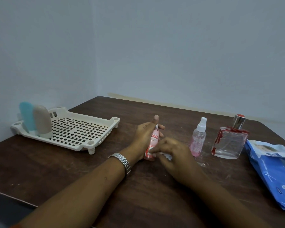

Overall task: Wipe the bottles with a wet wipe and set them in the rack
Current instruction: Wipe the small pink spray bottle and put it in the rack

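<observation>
My left hand (144, 137) grips a slim pink spray bottle (153, 142) upright on the table, thumb raised over its top. My right hand (173, 152) pinches a white wet wipe (167, 155) against the bottle's lower part. A small clear spray bottle (198, 140) with pink contents and a white nozzle stands to the right. Beyond it stands a square glass perfume bottle (229, 142) with red marks and a silver cap. The cream perforated rack (76, 134) sits at the left and holds a blue bottle (27, 118) and a beige bottle (43, 120), both standing at its far-left end.
A blue wet-wipe pack (273, 170) lies at the table's right edge. The dark wooden table (72, 170) sits in a corner, with walls behind and to the left. A metal watch (122, 161) is on my left wrist.
</observation>
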Demonstrator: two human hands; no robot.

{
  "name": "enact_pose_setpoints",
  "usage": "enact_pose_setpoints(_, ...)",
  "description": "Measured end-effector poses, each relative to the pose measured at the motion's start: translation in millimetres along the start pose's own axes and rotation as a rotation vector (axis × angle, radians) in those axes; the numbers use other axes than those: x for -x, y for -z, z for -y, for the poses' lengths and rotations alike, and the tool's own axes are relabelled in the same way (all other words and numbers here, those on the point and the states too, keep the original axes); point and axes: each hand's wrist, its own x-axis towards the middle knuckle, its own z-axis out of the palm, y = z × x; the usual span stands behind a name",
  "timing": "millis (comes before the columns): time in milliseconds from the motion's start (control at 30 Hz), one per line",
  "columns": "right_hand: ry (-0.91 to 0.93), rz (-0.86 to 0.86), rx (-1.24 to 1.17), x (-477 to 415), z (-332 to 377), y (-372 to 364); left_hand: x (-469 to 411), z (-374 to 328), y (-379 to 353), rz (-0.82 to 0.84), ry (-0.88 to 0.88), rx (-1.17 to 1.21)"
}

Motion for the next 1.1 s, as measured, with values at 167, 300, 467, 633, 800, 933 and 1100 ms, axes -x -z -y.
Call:
enact_pose_setpoints(167,-0.1,-0.244,0.049,-10.8,-12.1,-1.4,-0.5,4.9,-0.3,0.115,-0.033,-0.052)
enact_pose_setpoints(300,-0.158,-0.204,-0.012,-8.3,-8.3,-2.0,-1.9,6.2,-1.1,0.061,-0.063,-0.105)
enact_pose_setpoints(467,-0.083,0.03,-0.043,2.6,-1.9,2.4,-5.6,7.5,2.5,-0.047,-0.042,-0.071)
enact_pose_setpoints(633,-0.048,0.067,-0.056,2.5,-0.3,3.6,-6.9,7.7,5.6,-0.062,-0.041,-0.08)
enact_pose_setpoints(800,-0.068,-0.126,0.005,-0.1,-9.3,4.1,-2.4,8.5,0.5,-0.008,-0.05,-0.136)
enact_pose_setpoints(933,-0.086,-0.294,0.04,-6.6,-16.1,4.0,-1.9,12.6,-1.7,0.059,-0.086,-0.22)
enact_pose_setpoints(1100,-0.109,-0.287,0.058,-8.7,-18.5,2.5,-0.2,8.8,-2.2,0.074,-0.076,-0.212)
